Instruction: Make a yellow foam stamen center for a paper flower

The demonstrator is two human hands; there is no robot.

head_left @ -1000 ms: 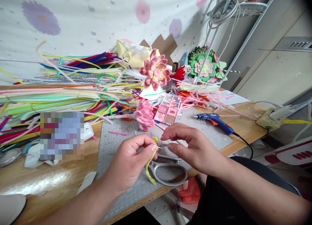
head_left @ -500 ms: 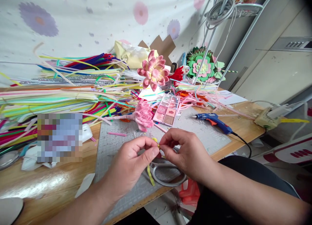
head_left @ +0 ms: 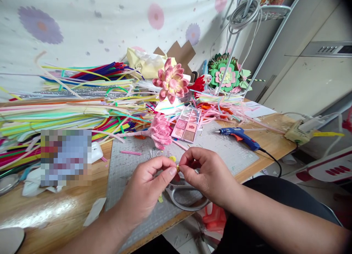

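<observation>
left hand (head_left: 151, 179) and right hand (head_left: 206, 169): both pinching the yellow strip (head_left: 172, 159) at the fingertips, above the mat (head_left: 123, 177). strip judged part-worked; fingers hide the join, so what is left cannot be told. pink flower (head_left: 160, 132) appears assembled, petals on stem, lying beside the palette (head_left: 182, 133). scissors (head_left: 172, 189) lie under the hands, a likely obstruction. glue gun (head_left: 236, 133) lies well apart, to the right.

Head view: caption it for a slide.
Both hands pinch a yellow piece above scissors and a gray cutting mat.
</observation>
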